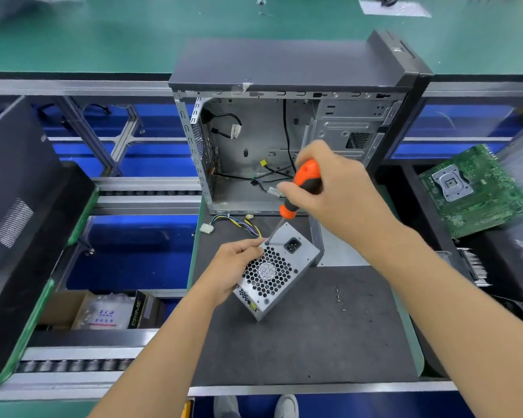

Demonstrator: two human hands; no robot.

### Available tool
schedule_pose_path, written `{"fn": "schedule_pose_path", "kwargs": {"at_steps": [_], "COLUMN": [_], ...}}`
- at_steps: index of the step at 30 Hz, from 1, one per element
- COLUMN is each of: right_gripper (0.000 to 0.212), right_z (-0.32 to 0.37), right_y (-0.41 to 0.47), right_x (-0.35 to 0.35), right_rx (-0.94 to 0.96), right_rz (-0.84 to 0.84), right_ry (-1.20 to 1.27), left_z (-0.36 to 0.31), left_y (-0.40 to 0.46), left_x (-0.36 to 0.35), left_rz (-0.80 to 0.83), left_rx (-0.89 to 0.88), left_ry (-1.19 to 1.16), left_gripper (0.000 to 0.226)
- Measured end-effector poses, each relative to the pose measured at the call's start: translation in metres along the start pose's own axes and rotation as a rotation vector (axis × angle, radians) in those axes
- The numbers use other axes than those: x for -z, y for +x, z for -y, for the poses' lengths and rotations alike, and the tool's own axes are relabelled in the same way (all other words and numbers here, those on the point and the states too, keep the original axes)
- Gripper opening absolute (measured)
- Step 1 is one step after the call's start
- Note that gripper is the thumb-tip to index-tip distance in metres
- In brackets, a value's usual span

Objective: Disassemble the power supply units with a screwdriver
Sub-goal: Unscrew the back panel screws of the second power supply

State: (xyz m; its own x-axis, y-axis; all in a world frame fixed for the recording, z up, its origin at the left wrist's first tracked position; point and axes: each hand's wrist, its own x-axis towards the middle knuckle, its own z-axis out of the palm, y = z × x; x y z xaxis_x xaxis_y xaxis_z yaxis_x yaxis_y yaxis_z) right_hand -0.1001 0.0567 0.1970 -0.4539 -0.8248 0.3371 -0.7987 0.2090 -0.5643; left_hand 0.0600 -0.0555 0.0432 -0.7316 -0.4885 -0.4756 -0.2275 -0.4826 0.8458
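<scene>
PSU (277,271) sits tilted on our dark mat (314,342), near the centre of view, its honeycomb fan grille and black power socket facing up at us. Our left hand (234,265) grips its edge at 9 o'clock, fingers curled over the top corner. Our right hand (334,188) is wrapped around the orange-and-black screwdriver (302,188), whose tip rests on a screw at the PSU's corner at 11 o'clock, just beside the left fingertips. A bundle of coloured wires (239,223) with white plugs trails from the PSU at 11 o'clock. Beyond it at 12 o'clock stands an open case (284,131), gutted except for loose black cables. A few small screws (338,294) lie on the mat at 3 o'clock of the PSU. A green motherboard (474,191) leans at 2 o'clock. At 8 o'clock, below the bench, a black box (139,312) reads "PRIME"; the bag (107,312) beside it carries blue and red print too small for us to read.
</scene>
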Motion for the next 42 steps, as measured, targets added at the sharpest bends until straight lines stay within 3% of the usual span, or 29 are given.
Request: {"fn": "schedule_pose_path", "kwargs": {"at_steps": [4,12,21,26,29,31,34,39,42], "right_gripper": [0.072,0.069,0.045,0.025,0.024,0.01,0.052,0.064,0.055], "right_z": [0.045,0.074,0.052,0.057,0.065,0.071,0.075,0.077,0.076], "right_y": [0.028,0.06,0.065,0.065,0.065,0.066,0.067,0.063,0.061], "right_x": [0.0,-0.001,0.018,0.02,0.014,0.011,0.001,0.001,0.006], "right_rx": [0.145,0.09,0.11,0.236,0.219,0.217,0.209,0.263,0.296], "right_rz": [0.098,0.255,0.553,0.751,0.852,0.842,0.721,0.461,0.432], "right_ry": [-0.538,-0.818,-0.688,-0.446,-0.356,-0.362,-0.44,-0.864,-0.945], "left_z": [0.001,0.003,0.001,0.0,-0.001,0.0,0.001,-0.001,-0.014], "left_y": [0.001,0.003,0.004,0.004,0.003,0.002,0.002,-0.001,-0.009], "left_x": [0.0,-0.001,0.001,0.0,-0.001,-0.002,-0.001,-0.002,-0.004], "left_rz": [-0.017,-0.073,-0.077,-0.064,-0.064,-0.059,-0.069,-0.086,-0.163], "left_rx": [-0.008,0.0,0.016,0.01,0.001,-0.008,-0.018,-0.041,-0.242], "left_ry": [0.001,-0.006,-0.026,-0.026,-0.034,-0.023,0.005,0.127,0.299], "left_gripper": [0.026,0.024,0.024,0.024,0.023,0.023,0.024,0.028,0.039]}}
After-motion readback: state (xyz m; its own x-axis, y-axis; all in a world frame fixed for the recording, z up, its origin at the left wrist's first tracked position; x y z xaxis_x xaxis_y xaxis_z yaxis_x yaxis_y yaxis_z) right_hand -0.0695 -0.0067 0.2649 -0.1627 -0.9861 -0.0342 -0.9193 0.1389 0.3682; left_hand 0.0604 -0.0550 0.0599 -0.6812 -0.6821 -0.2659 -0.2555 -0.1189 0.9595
